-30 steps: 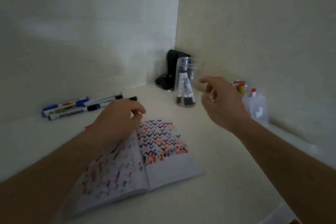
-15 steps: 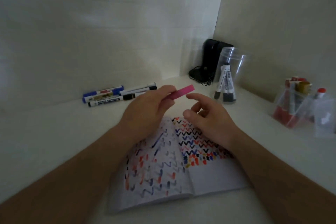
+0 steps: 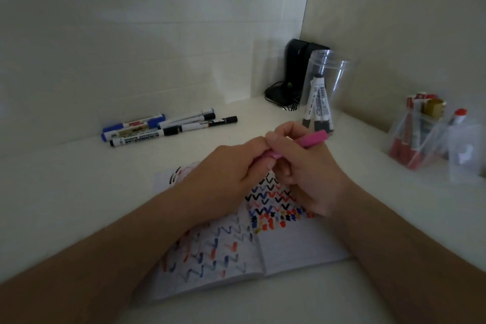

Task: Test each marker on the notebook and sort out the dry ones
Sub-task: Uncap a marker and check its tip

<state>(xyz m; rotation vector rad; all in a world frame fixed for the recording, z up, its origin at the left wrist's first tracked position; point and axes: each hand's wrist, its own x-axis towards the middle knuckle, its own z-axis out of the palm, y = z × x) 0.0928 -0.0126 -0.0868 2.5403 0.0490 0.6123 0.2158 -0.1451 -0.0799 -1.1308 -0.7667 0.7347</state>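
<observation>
Both hands over the open notebook (image 3: 297,247), low on the white table (image 3: 79,192). Left hand (image 3: 226,173) curled round one end of a pink marker (image 3: 313,138), right hand (image 3: 307,166) pinching its middle, far end poking out toward the clear jar (image 3: 327,87). Marker held just above the scribbled pages, not touching paper. Loose markers (image 3: 168,126) in a row near the back wall, well apart from the hands. Jar near the corner, beside a black device (image 3: 297,68). Plastic bag of pens (image 3: 418,137) near the right wall. Bare tabletop left of the notebook.
</observation>
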